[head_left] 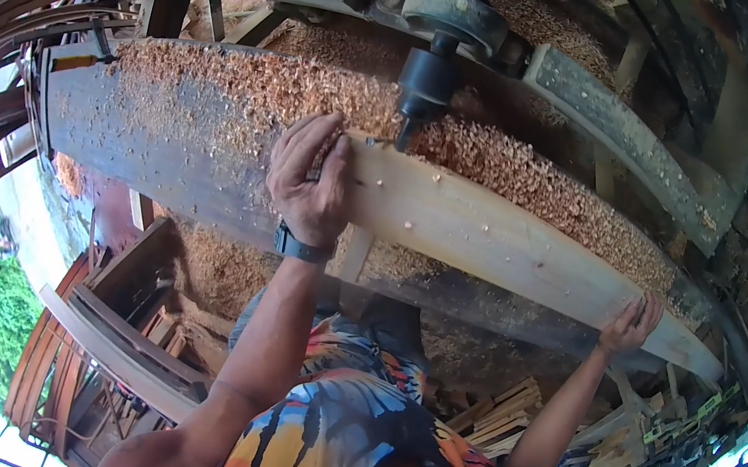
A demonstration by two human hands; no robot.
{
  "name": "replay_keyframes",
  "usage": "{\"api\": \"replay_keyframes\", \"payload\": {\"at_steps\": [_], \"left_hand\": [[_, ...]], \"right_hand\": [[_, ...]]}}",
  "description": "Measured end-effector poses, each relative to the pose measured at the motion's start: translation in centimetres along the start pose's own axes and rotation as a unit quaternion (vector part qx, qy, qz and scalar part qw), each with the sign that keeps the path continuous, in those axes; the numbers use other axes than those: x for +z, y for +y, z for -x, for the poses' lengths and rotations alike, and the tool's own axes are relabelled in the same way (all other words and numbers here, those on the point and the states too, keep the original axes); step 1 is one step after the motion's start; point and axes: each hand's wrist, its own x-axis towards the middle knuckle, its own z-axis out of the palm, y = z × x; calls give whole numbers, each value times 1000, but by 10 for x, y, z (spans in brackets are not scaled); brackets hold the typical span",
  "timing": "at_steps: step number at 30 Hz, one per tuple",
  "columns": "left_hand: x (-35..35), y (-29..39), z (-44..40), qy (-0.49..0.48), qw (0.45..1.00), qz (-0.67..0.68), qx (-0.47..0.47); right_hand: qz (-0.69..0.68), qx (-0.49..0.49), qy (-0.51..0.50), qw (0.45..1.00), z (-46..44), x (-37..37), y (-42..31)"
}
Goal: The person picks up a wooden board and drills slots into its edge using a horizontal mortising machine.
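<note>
a colourful shirt [305,436] is nearest, then a dark worktable [136,145], a pale board [481,225] over it, one end clasped in the left hand [307,180], its near edge gripped by the right hand [628,325] farther along, and a drill bit [405,132] by the far edge.

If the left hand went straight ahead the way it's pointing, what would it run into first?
Probably the loose wood shavings heaped on the table, just beyond the left hand, though depth is hard to judge here.
</note>
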Motion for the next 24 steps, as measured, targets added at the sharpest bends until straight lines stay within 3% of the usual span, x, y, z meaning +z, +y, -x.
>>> {"api": "replay_keyframes", "payload": {"at_steps": [8,12,19,24], "left_hand": [[0,-1,5,-40,993,56,-92],[-11,4,18,-21,998,-50,-22],[-48,2,90,-20,995,-7,-93],[-44,1,88,-17,998,-12,-65]], "right_hand": [[-17,-56,-12,998,0,0,7],[-8,-91,10,996,9,-6,-9],[-25,-64,2,998,47,-11,11],[-14,-62,2,998,42,-8,20]]}}
